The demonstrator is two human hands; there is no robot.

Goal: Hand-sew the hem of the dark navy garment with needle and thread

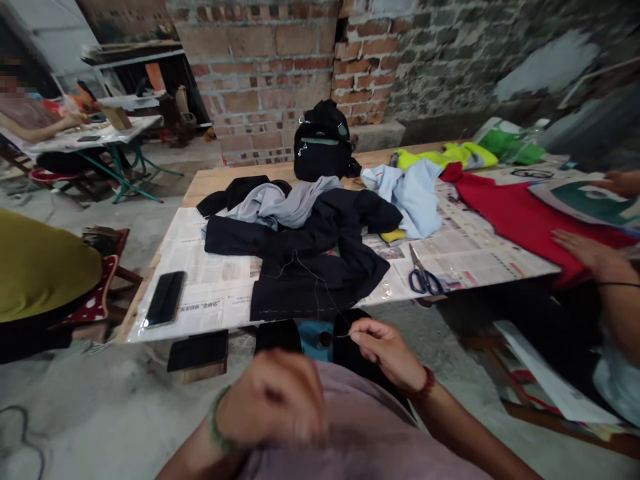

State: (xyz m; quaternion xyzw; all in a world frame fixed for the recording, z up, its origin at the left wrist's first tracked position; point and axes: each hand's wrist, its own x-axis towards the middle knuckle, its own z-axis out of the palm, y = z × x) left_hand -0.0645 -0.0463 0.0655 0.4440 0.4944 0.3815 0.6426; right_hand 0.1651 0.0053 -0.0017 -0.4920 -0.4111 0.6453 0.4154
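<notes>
Item: black garment (310, 267), spread on the near edge of the worktop (210, 183), its hem hanging toward you. A thin thread (320, 293) runs from its surface down to your right hand (387, 350).

Your right hand: held just below the worktop edge, fingers (357, 331) pinched narrow on the thread end; whether a needle sits between them is too small to tell. A red bead bracelet circles the wrist.

Your left hand (273, 403): low, close to your chest, blurred; fingers curled, and you cannot tell whether they hold anything. A green band sits on the wrist.

Beside the garment: grey cloth (280, 203) lying over its far part; light blue cloth (413, 193) to the right; blue-handled scissors (423, 273) on the newspaper (215, 280) covering the worktop; a dark phone (165, 298) to the left.

Farther out: black backpack (323, 143) at the far edge; red fabric (520, 217) at right, another person's hand (587, 253) resting on it.
</notes>
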